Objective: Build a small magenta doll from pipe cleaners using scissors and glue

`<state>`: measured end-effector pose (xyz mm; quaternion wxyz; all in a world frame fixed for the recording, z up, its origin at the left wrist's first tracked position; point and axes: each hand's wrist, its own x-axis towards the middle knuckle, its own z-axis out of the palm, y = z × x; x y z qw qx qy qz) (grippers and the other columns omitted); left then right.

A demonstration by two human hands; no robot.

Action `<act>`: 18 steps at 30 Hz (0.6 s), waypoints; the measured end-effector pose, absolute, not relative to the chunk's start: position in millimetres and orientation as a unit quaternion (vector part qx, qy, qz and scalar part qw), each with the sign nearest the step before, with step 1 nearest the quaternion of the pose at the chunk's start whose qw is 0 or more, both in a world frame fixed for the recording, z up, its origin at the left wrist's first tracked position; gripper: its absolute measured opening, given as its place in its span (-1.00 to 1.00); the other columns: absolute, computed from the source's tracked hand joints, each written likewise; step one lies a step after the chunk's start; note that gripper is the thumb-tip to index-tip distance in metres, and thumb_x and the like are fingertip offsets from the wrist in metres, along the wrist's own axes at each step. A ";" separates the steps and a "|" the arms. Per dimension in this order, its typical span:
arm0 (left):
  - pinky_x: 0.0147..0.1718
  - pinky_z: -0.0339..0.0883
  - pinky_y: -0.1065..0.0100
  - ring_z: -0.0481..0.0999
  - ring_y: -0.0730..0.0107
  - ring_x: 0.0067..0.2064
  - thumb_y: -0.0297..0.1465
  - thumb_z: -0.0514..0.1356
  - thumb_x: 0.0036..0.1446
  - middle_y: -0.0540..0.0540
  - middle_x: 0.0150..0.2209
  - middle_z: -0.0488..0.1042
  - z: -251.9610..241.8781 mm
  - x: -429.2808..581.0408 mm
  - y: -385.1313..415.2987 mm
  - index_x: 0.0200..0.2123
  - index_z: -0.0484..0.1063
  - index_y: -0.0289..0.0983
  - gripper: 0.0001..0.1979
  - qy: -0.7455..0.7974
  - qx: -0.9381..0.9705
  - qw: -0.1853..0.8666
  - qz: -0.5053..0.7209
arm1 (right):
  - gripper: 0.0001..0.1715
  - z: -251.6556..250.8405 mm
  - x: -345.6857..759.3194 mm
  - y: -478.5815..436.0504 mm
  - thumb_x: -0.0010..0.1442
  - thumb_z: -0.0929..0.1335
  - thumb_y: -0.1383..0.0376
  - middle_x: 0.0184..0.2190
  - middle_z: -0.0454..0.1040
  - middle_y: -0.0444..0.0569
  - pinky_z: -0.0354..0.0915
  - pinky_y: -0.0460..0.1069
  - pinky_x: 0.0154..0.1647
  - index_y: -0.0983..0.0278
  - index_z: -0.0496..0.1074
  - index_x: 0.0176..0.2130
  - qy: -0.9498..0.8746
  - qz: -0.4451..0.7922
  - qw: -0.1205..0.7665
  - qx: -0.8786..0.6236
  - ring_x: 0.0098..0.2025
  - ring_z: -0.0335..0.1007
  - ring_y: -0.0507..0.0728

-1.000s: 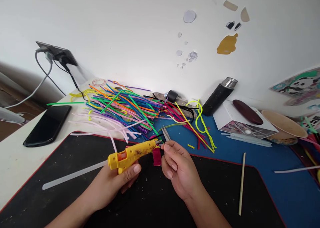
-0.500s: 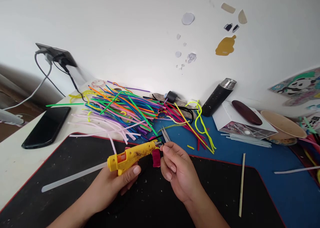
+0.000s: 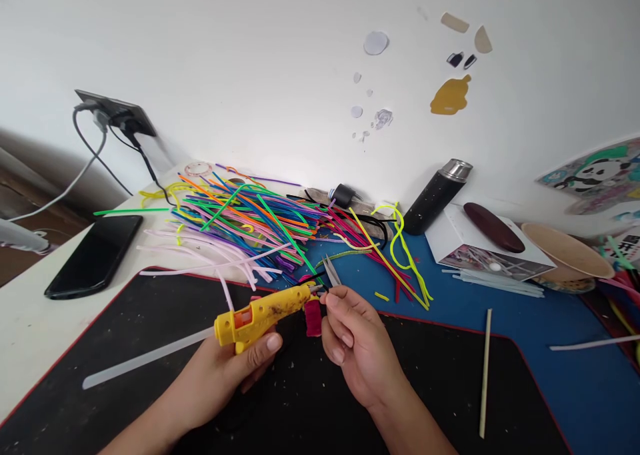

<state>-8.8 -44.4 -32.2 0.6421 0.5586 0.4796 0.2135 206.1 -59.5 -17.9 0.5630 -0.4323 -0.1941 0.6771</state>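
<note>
My left hand [image 3: 225, 375] is wrapped round the grip of a yellow hot glue gun [image 3: 275, 306], whose nozzle points right. A long translucent glue stick [image 3: 147, 358] sticks out of its back end. At the nozzle tip, my right hand [image 3: 357, 348] pinches something small and dark between thumb and fingertips; its kind is too small to make out. A dark red fuzzy piece [image 3: 313, 318] shows just below the nozzle, between the two hands. Behind my right fingertips, the pointed blades of scissors [image 3: 331, 271] stick up, their handles hidden.
A heap of coloured pipe cleaners [image 3: 250, 208] covers the back of the table. A phone [image 3: 94, 255] lies at left, below a wall socket [image 3: 115, 112]. At right are a black flask [image 3: 435, 198], a white box [image 3: 460, 245], glue sticks [image 3: 500, 283] and a thin stick [image 3: 485, 375] on the black mat [image 3: 425, 395].
The whole view has shifted very slightly. Both hands and the glue gun hold nearly the same position, with the nozzle still at my right fingertips.
</note>
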 end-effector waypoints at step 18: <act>-0.55 0.09 0.36 0.20 0.45 -0.54 0.41 0.20 0.10 0.08 -0.60 0.22 -35.5 -9.7 -45.9 -0.44 0.28 -0.19 -0.26 0.492 0.548 0.645 0.205 | -0.56 -16.6 205.1 -60.4 0.10 0.68 0.04 -0.73 0.09 -0.40 -0.06 -0.16 -0.70 0.26 0.55 -0.33 -0.192 0.679 0.559 -0.435 -0.72 0.00 -0.09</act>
